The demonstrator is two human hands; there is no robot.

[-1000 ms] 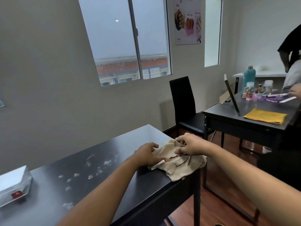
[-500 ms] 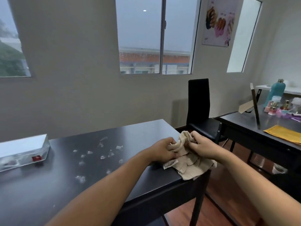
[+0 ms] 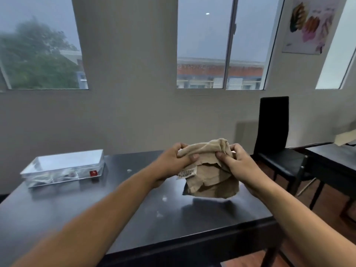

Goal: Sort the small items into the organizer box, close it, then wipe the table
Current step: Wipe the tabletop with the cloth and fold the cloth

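head view, step: wiping stage, judged. Organizer box [image 3: 63, 168] lid looks closed, far-left of table [image 3: 77, 205].
cloth: beige cloth [image 3: 208, 170] held in the air above table's right half, off the surface, white tag showing on its left side.
left hand: left hand [image 3: 173, 160] fingers curled, gripping cloth's upper left edge.
right hand: right hand [image 3: 237, 160] fingers curled, thumb pinching upper right edge.
next move: probably bunch or fold cloth, lower it flat, sweep across specks [image 3: 161, 207].
surface: dark glossy top, a few small pale specks near centre.
room: grey wall, windows [image 3: 219, 43], black chair [image 3: 275, 135] right, second dark table [image 3: 337, 153] far right.
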